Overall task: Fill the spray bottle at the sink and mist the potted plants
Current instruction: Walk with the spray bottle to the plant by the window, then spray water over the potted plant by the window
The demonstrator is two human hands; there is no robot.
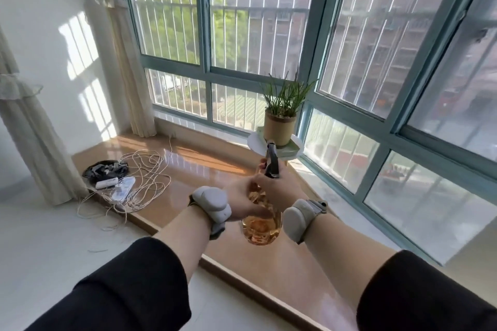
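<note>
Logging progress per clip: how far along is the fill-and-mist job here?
Filling looks done: the spray bottle seems to hold water and no sink is in view. In hand: left hand and right hand both grip the bottle, its nozzle aimed at the potted plant on the window sill. Left: the misting itself; no spray is visible.

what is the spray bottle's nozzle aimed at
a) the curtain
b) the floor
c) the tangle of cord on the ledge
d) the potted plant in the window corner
D: the spray bottle, gripped by the left hand and the right hand, has its black head pointing straight toward the potted plant standing at the corner of the window ledge.
</note>
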